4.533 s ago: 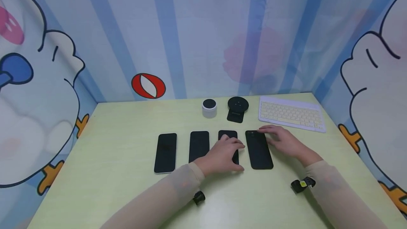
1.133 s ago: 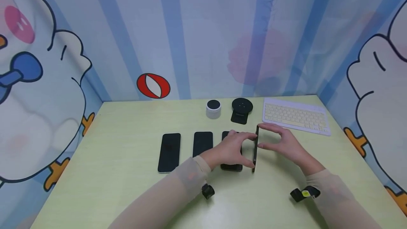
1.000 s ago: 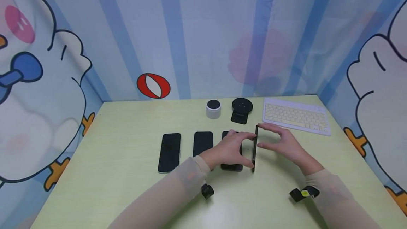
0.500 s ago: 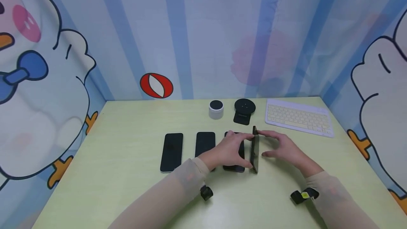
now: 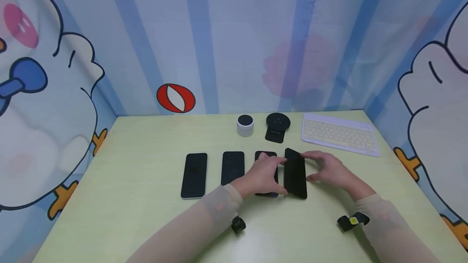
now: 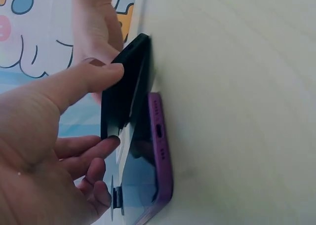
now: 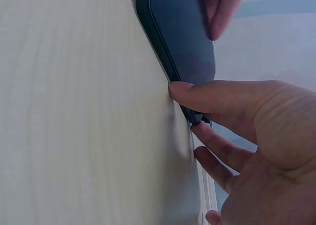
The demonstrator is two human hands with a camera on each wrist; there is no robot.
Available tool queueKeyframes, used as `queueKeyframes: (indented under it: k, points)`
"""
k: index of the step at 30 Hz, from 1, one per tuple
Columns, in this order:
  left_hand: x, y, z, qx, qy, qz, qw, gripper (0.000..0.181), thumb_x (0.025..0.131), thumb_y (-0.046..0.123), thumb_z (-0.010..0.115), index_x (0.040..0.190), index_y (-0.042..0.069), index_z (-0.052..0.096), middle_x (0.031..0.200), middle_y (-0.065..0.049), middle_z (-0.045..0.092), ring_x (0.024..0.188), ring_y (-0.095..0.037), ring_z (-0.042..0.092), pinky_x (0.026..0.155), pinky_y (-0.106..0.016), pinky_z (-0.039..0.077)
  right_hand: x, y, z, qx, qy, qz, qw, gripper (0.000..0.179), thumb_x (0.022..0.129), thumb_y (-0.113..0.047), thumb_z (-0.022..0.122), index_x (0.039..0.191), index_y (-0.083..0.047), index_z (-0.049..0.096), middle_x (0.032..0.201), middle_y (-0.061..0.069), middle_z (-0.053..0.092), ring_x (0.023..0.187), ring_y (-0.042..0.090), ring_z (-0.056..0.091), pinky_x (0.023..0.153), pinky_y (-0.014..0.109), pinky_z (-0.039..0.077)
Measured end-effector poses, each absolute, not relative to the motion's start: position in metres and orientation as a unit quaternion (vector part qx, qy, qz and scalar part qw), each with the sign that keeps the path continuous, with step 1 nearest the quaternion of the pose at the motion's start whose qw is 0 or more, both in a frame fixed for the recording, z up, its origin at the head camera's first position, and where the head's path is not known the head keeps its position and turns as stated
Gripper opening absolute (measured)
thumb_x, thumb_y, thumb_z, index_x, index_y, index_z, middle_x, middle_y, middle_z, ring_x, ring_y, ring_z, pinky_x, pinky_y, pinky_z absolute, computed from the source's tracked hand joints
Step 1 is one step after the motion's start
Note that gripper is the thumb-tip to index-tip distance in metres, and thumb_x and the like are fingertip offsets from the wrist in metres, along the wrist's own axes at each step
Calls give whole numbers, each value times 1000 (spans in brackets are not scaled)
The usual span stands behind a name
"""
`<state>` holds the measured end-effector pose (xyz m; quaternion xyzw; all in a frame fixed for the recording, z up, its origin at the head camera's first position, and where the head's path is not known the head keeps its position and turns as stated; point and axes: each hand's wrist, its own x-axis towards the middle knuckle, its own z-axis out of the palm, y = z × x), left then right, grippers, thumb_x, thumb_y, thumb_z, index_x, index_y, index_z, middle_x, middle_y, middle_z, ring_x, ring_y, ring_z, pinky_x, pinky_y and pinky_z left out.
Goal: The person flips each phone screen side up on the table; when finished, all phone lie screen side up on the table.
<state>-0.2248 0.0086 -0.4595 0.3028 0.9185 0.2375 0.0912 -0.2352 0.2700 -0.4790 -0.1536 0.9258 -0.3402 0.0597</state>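
Observation:
A black smartphone (image 5: 295, 175) is tilted on the table in the head view, its glossy face up and its left edge raised. My left hand (image 5: 258, 177) holds that raised edge, thumb near one end and fingertips near the other. Along the lower right edge, my right hand (image 5: 330, 169) grips with thumb and index finger. In the right wrist view, its thumb (image 7: 192, 94) presses the long side close to the tabletop. Beneath my left hand lies another phone (image 5: 269, 154), partly hidden; the left wrist view shows its purple edge (image 6: 162, 151).
Two more dark phones, one at far left (image 5: 194, 175) and one in the middle (image 5: 232, 166), lie in the same row. Behind stand a white cylinder with a black top (image 5: 245, 127) and a black round-headed stand (image 5: 278, 124). A lilac keyboard (image 5: 340, 134) lies at back right.
The phone first lay flat with its camera side up. Both hands then stood it on its long edge, and it has since tipped rightward, bringing its glossy face into view.

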Motion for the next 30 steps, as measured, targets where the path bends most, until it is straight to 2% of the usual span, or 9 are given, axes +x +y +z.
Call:
queueKeyframes:
  k: [13,19,26,30]
  points:
    - [-221,31,-467,277,947,138,82,91,72,48,92,147,13,55,141,-2,63,117,-22,48,99,-33,46,-238,282,-478,-158,921,-347,74,72,76,-5,88,142,-2,60,148,24,56,142,49,44,109,62,43]
    - [-217,33,-470,258,956,122,68,90,70,51,92,145,14,58,139,-2,62,115,-22,48,95,-33,47,-239,280,-476,-164,925,-334,75,70,78,-4,86,143,-2,60,149,24,55,142,49,44,109,62,43]
    - [-216,33,-466,257,956,116,77,84,73,50,90,144,14,60,140,-2,61,115,-22,47,93,-33,47,-239,278,-473,-164,936,-305,65,69,77,-3,86,142,-4,62,148,23,56,141,49,44,110,66,39]
    - [-213,24,-465,259,950,152,82,73,81,41,85,144,15,60,138,-2,63,111,-21,47,90,-32,46,-235,277,-475,-180,948,-260,28,62,81,-6,83,140,-11,65,146,19,60,139,46,49,105,66,40]
